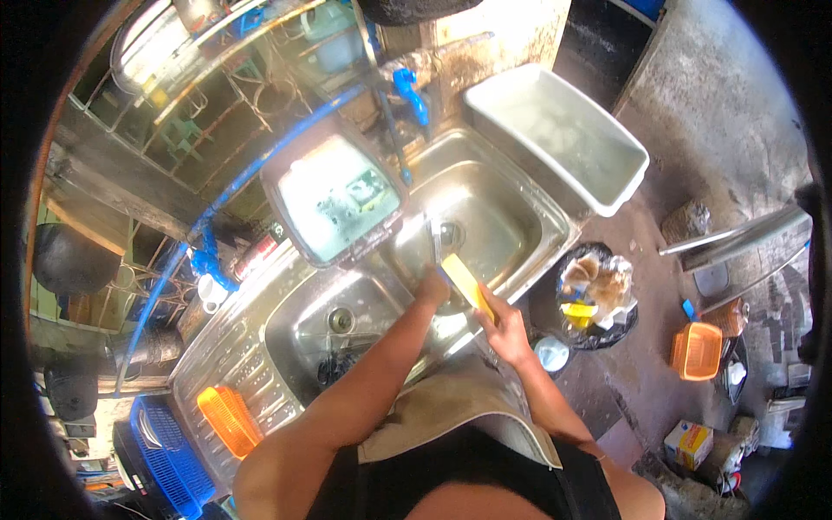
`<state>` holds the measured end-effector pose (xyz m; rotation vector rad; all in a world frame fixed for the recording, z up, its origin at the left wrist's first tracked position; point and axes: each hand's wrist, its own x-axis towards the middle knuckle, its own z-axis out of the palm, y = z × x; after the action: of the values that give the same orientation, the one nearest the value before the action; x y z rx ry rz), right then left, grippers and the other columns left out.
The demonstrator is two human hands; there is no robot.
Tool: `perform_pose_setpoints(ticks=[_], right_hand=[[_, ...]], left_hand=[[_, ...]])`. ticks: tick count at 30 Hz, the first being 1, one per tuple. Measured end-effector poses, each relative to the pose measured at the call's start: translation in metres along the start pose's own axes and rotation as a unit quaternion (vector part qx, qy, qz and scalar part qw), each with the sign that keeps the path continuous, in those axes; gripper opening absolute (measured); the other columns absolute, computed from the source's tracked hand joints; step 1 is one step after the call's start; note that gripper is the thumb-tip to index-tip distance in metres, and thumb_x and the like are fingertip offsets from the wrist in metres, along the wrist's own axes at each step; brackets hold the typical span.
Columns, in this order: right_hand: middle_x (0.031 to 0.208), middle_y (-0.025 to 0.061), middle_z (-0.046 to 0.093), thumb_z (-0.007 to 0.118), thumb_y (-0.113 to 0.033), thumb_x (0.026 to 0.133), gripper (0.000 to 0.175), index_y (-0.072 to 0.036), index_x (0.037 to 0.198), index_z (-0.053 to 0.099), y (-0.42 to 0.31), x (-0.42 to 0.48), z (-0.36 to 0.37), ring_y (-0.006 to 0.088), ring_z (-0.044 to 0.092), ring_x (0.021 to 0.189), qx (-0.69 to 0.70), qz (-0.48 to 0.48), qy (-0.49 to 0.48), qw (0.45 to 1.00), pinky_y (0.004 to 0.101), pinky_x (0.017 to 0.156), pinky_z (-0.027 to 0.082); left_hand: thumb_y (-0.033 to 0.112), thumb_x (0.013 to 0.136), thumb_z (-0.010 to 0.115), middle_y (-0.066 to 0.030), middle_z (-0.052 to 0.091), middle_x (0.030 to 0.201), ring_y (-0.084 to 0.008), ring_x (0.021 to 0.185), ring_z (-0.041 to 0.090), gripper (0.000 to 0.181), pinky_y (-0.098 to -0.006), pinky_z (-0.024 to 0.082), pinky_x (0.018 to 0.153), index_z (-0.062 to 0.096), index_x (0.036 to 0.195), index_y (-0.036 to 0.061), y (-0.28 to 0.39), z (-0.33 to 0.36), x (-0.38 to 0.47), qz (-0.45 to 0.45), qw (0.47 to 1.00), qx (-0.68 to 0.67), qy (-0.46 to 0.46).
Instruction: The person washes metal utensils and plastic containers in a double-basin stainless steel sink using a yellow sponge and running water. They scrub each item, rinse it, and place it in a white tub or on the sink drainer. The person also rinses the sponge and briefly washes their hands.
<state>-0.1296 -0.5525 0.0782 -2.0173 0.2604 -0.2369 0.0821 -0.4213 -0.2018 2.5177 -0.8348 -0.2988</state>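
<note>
Over the near side of the right steel sink basin (500,221), my left hand (433,287) is blurred and closed around a slim metal utensil (435,237). The utensil's far end points toward the drain; its exact kind is unclear. My right hand (504,327) grips a long yellow block (467,281), possibly a sponge, right beside my left hand. Left of this is a second steel basin (312,312) with a drain and a dark mesh-like item (341,369) at its near side. A square tub of sudsy water (331,201) stands behind the basins.
A white rectangular tub (634,162) holds cloudy water at the back right. Blue taps (411,94) (211,263) rise behind the sink. An orange basket (227,419) sits on the ribbed drainboard (244,351). A lined bin of rubbish (595,296) stands on the floor at right.
</note>
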Motion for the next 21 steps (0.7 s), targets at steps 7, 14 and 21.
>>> perform_pose_setpoints(ticks=[7,14,21], right_hand=[[0.114,0.0262,0.067,0.068,-0.011,0.091,0.054,-0.004,0.143,0.055,-0.037,0.049,0.003,0.0356,0.068,0.099,-0.057,-0.090,0.026,0.994,0.0398,0.088,0.052],[0.106,0.0259,0.065,0.065,-0.010,0.085,0.050,-0.005,0.135,0.059,-0.133,0.191,0.087,0.0407,0.066,0.098,-0.201,-0.302,0.004,0.932,0.0478,0.083,0.055],[0.100,0.0221,0.073,0.056,-0.019,0.090,0.030,-0.004,0.112,0.070,-0.128,0.275,0.142,0.0388,0.071,0.092,-0.409,-0.206,-0.218,0.862,0.0509,0.082,0.056]], left_hand=[[0.018,0.094,0.052,-0.0253,0.061,0.131,-0.0339,0.122,0.060,0.043,-0.0425,0.048,0.101,0.061,0.128,-0.0054,0.031,-0.038,0.003,-0.030,0.976,0.216,0.007],[0.024,0.097,0.054,-0.0175,0.063,0.132,-0.0270,0.120,0.062,0.033,-0.0419,0.048,0.101,0.068,0.122,0.0091,0.086,-0.138,-0.005,-0.033,0.986,0.135,0.096],[0.029,0.100,0.053,-0.0107,0.073,0.107,-0.0302,0.099,0.070,0.026,-0.0447,0.054,0.087,0.072,0.104,0.0119,0.104,-0.228,-0.084,-0.050,0.972,0.196,-0.118]])
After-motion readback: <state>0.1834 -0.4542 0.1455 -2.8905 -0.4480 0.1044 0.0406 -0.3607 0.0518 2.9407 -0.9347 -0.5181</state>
